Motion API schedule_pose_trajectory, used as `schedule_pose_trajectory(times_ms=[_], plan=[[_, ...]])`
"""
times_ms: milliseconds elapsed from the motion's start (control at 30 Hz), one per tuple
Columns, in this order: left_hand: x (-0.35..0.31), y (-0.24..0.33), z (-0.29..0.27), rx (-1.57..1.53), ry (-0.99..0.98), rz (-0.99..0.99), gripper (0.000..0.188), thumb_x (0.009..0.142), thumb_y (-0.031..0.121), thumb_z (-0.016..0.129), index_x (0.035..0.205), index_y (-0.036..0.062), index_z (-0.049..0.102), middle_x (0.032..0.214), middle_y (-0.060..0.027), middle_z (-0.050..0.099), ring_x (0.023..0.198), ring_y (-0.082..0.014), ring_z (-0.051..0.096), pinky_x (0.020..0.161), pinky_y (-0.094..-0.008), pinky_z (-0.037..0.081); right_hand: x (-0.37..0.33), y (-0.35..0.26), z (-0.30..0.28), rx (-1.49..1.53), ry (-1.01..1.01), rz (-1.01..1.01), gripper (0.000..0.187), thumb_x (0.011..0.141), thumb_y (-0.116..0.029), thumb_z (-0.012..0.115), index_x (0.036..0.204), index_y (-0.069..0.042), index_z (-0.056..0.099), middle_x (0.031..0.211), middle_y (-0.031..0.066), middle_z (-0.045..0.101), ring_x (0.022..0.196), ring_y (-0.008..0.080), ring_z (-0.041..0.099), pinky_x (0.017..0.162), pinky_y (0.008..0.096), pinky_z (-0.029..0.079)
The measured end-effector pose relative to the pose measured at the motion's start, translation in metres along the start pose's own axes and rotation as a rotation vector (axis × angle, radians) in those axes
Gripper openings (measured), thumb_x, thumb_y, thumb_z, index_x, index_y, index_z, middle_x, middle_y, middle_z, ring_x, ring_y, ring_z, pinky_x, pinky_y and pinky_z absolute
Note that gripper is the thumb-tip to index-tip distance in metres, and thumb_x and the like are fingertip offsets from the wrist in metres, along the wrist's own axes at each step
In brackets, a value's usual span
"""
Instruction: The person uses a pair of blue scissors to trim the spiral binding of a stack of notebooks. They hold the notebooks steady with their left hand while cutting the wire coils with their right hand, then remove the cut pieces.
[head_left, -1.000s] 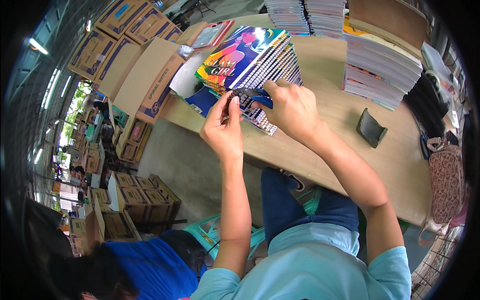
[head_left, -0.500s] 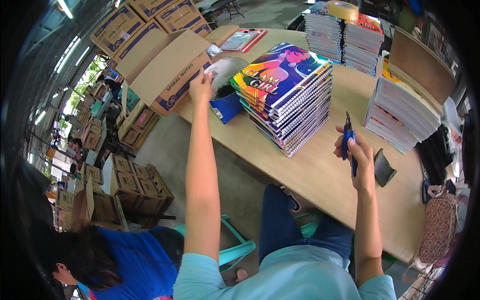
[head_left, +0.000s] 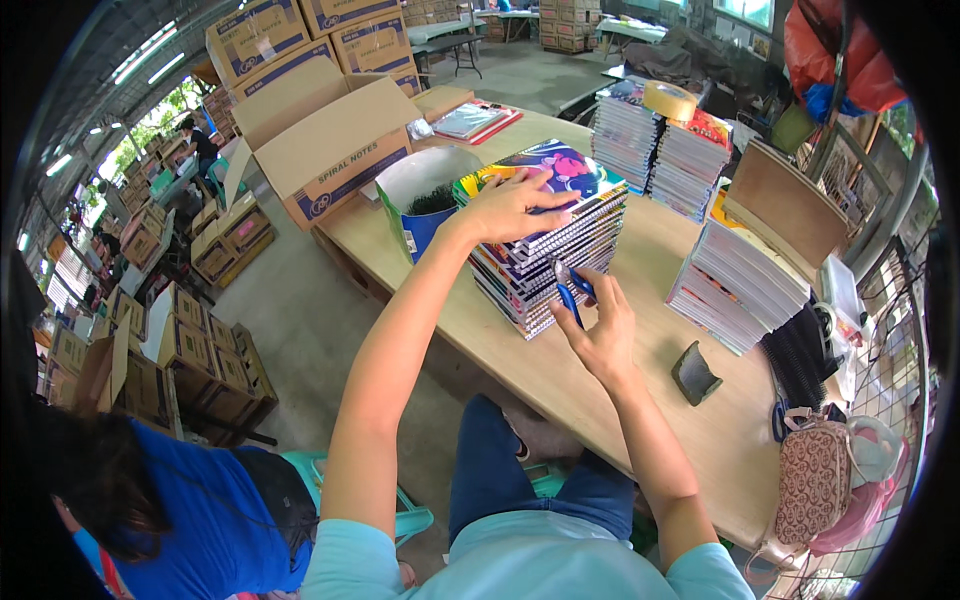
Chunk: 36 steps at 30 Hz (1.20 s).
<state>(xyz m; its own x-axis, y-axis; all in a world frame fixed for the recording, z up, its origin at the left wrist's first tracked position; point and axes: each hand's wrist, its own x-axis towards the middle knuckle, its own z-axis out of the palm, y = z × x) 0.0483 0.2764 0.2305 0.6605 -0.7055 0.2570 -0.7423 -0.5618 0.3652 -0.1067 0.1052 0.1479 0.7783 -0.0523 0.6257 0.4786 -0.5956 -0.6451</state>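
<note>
A stack of spiral-bound notebooks (head_left: 500, 280) with colourful covers stands on the table, wire spines facing right and toward me. My left hand (head_left: 508, 212) lies on the top cover, fingers spread. In my right hand (head_left: 608, 338) is a pair of blue-handled cutting pliers (head_left: 568, 286), jaws up against or just beside the spines; contact cannot be made out. Just left of the stack sits an open blue container (head_left: 428, 228) with a pale inside, holding a heap of dark, thin bits.
More notebook stacks stand farther back, one bearing a tape roll (head_left: 670, 100), and at right (head_left: 735, 285). A dark curved piece (head_left: 695, 373) lies near my right forearm. An open carton (head_left: 335, 150) is at far left, a patterned bag (head_left: 815, 475) at right. A person in blue (head_left: 200, 510) sits left.
My left hand has moved from the blue container's rim onto the notebooks. My right hand has brought the pliers leftward to the spines. The view has shifted.
</note>
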Motion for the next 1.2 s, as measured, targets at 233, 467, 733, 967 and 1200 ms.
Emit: schedule_pose_trajectory(times_ms=[233,467,733,967,1200], plan=[[0.002,-0.001,0.001,0.117,-0.101,0.014,0.058,0.088,0.052,0.063,0.142,0.0386,0.047,0.158,-0.0209,0.022,0.148,-0.0376,0.016,0.119,-0.0447,0.014,0.001,0.01,0.008,-0.074,0.055,-0.069,0.046,0.079,-0.03,0.076,0.111,-0.002,0.059,0.096,0.0168,0.062,0.088,0.0351,0.061,0.077,0.0446,0.049],[0.0,-0.002,0.0,0.048,-0.098,-0.008,0.062,0.083,0.064,0.061,0.14,0.0444,0.048,0.159,-0.0167,0.022,0.149,-0.0381,0.011,0.118,-0.0517,0.007,0.007,0.004,0.014,0.019,0.014,-0.064,0.039,0.082,-0.026,0.073,0.107,0.001,0.06,0.089,0.0164,0.063,0.075,0.0333,0.062,0.068,0.0419,0.051],[-0.001,0.01,-0.001,0.081,-0.106,-0.006,0.059,0.087,0.05,0.064,0.142,0.0372,0.048,0.158,-0.0191,0.024,0.149,-0.0358,0.013,0.119,-0.0459,0.011,0.009,0.034,0.017,0.496,-0.191,0.346,0.037,0.086,-0.03,0.07,0.104,0.001,0.062,0.072,0.0117,0.065,0.064,0.0223,0.063,0.061,0.0363,0.05],[-0.002,0.004,0.0,0.087,-0.072,0.006,0.061,0.085,0.051,0.065,0.142,0.0361,0.049,0.157,-0.0192,0.027,0.149,-0.0354,0.015,0.118,-0.0471,0.011,-0.002,-0.001,0.013,-0.076,0.05,-0.014,0.037,0.08,-0.027,0.073,0.103,-0.002,0.06,0.092,0.0165,0.063,0.085,0.0343,0.063,0.071,0.0431,0.051],[-0.001,0.006,0.004,0.078,-0.071,-0.001,0.061,0.085,0.051,0.066,0.141,0.0357,0.049,0.157,-0.0189,0.027,0.148,-0.036,0.015,0.119,-0.0467,0.011,0.0,0.026,0.013,0.834,-0.274,0.559,0.032,0.087,-0.026,0.069,0.1,0.002,0.061,0.074,0.0127,0.065,0.068,0.0241,0.064,0.063,0.0388,0.051]])
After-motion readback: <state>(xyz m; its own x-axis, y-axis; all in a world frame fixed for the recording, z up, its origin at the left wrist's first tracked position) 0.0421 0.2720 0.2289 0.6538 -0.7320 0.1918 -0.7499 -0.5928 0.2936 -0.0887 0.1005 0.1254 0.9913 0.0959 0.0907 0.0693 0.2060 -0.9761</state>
